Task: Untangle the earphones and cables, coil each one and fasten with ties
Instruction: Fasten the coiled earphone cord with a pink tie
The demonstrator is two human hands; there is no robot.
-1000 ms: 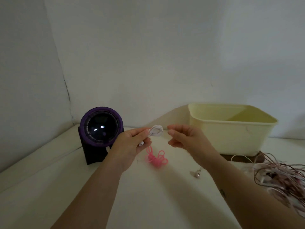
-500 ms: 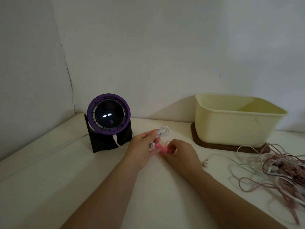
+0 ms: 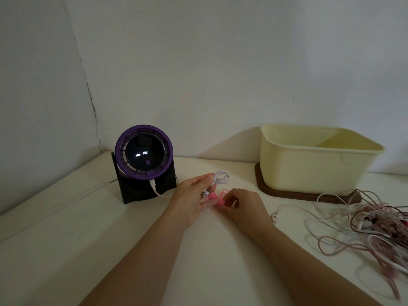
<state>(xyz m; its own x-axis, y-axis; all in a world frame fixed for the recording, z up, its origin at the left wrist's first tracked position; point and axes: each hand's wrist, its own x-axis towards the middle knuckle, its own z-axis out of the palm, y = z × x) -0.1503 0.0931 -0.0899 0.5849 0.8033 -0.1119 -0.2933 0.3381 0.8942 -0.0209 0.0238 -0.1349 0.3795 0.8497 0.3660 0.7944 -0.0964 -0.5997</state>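
Note:
My left hand holds a small coil of white earphone cable just above the table, with an earbud hanging by its fingers. Directly to its right, my right hand rests on the table and pinches at a bunch of pink ties lying between the two hands. A tangle of pink and white cables lies at the right edge, and one loose white earbud trails out from it towards my right wrist.
A purple-rimmed round device on a black stand sits at the back left with a white cord plugged in. A cream plastic tub stands on a dark wooden tray at the back right. Walls close the back and left.
Both hands came down from in front of me to the table. My right hand let go of the white coil's end and moved onto the pink ties.

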